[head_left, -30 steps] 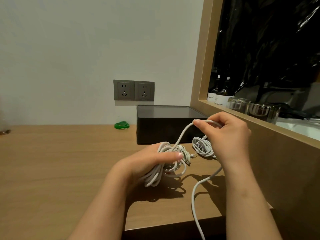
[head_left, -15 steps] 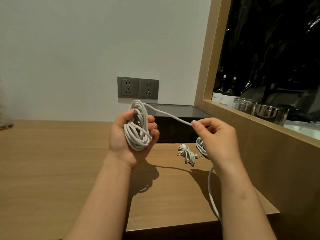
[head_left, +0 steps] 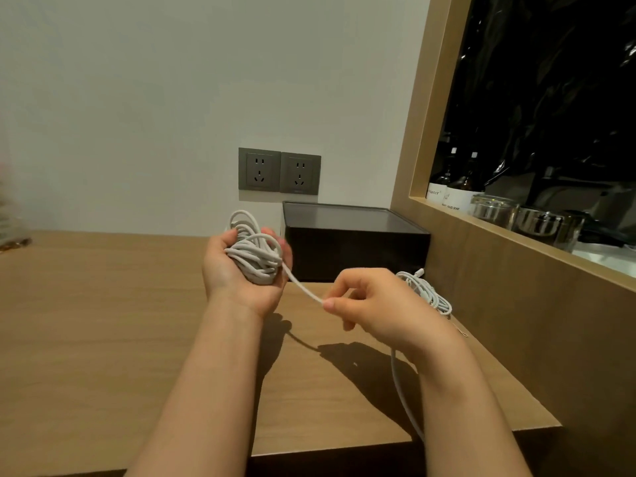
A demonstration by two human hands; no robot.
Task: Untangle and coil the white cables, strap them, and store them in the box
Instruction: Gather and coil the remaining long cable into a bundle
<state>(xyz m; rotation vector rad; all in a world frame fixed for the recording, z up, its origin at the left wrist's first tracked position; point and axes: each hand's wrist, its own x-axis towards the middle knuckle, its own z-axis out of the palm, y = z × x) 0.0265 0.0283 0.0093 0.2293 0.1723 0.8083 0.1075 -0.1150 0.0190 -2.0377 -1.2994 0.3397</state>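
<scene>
The left hand [head_left: 237, 280], palm up above the worktop [head_left: 103, 321], has its fingers curled round a loose coil of white cable [head_left: 256, 259]. From that coil one strand [head_left: 303, 287] runs taut to the right hand [head_left: 378, 304], which pinches it between thumb and forefinger. A second bundle of white cable [head_left: 430, 292] lies on the worktop just in front of the dark box [head_left: 354, 242], near the wooden side wall.

The cable looks light, soft and limp, though the loops seem springy enough to slide apart if the grasp eases, and the smooth sheath may slip through a pinch. The safest hold is probably across all the loops at once, with the free strand guided close to the coil.

The right hand covers part of the second bundle. A length of cable [head_left: 402, 390] drops past the worktop's front edge under the right forearm, and its end is out of view. No strap is visible, and I cannot tell whether the box is open or lidded
</scene>
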